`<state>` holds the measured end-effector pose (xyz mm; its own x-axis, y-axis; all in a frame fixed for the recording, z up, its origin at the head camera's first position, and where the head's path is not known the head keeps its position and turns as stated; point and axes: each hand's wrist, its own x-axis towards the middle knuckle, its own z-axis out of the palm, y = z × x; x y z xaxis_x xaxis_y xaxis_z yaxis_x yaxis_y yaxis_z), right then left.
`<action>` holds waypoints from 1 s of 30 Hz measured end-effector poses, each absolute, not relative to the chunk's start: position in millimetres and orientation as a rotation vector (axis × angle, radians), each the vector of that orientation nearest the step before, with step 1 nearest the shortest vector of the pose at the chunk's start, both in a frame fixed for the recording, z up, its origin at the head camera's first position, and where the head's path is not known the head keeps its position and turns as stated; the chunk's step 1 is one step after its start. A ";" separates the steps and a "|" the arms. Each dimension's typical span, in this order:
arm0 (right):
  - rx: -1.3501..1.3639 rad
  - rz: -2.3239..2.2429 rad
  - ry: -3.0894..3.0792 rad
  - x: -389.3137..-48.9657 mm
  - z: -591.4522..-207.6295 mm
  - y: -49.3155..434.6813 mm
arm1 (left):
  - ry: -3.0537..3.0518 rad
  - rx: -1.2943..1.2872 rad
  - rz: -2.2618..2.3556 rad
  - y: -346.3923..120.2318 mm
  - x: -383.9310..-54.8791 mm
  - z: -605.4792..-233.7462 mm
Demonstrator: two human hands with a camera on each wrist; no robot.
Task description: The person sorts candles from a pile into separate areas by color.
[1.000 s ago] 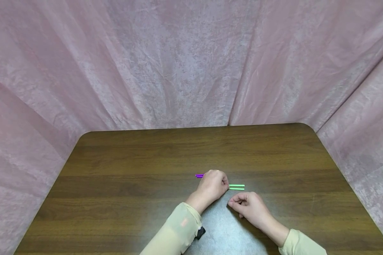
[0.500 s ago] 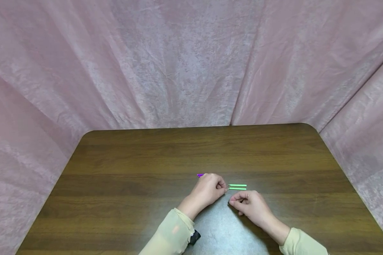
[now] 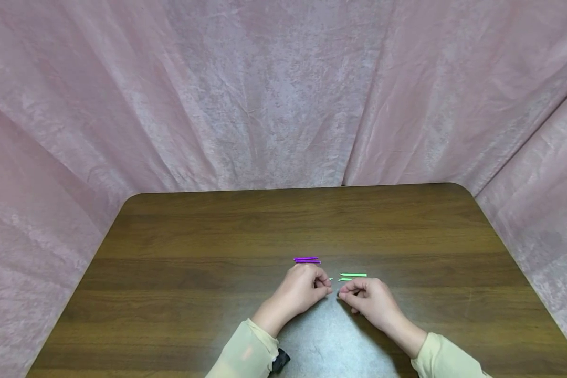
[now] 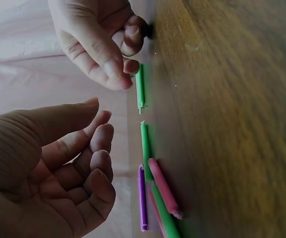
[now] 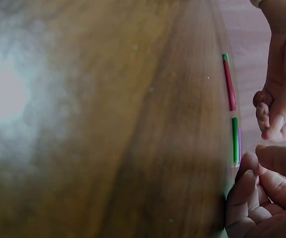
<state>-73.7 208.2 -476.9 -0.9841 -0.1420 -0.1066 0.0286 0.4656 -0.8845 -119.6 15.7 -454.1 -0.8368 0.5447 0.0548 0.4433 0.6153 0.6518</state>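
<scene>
Two purple birthday candles lie just beyond my left hand, which hovers low over the table with fingers loosely curled. To the right is a pair of green candles; my right hand partly covers the nearer one. Its thumb and index fingertip come together, with nothing visible between them. In the left wrist view, another green candle lies end to end with one of that pair, beside a pink candle and a purple candle. My left hand mostly hides these pink and green candles from the head view.
The wooden table has rounded far corners. A pink velvet curtain hangs behind its far edge and along both sides. A black strap piece sits at my left sleeve.
My left hand has drawn back left and toward me from the green candles' ends, uncovering the purple candles. My right hand has shifted slightly forward and now overlaps the nearer green candle.
</scene>
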 end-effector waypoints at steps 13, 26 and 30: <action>-0.100 -1.499 2.583 -80.1 -474.1 202.8 | 2.674 0.768 1.053 1.1 -114.8 -453.1; -0.135 -1.463 2.681 -88.7 -476.2 192.3 | 2.681 0.750 1.052 -11.6 -105.0 -451.7; -0.090 -1.443 2.699 -91.2 -475.4 189.5 | 2.673 0.737 1.065 -13.8 -102.5 -451.7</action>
<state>-91.2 189.5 -475.4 -0.9950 -0.0897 -0.0428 -0.0143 0.5549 -0.8318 -102.5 -13.8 -451.7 -0.8632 0.5044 0.0230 0.3821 0.6228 0.6827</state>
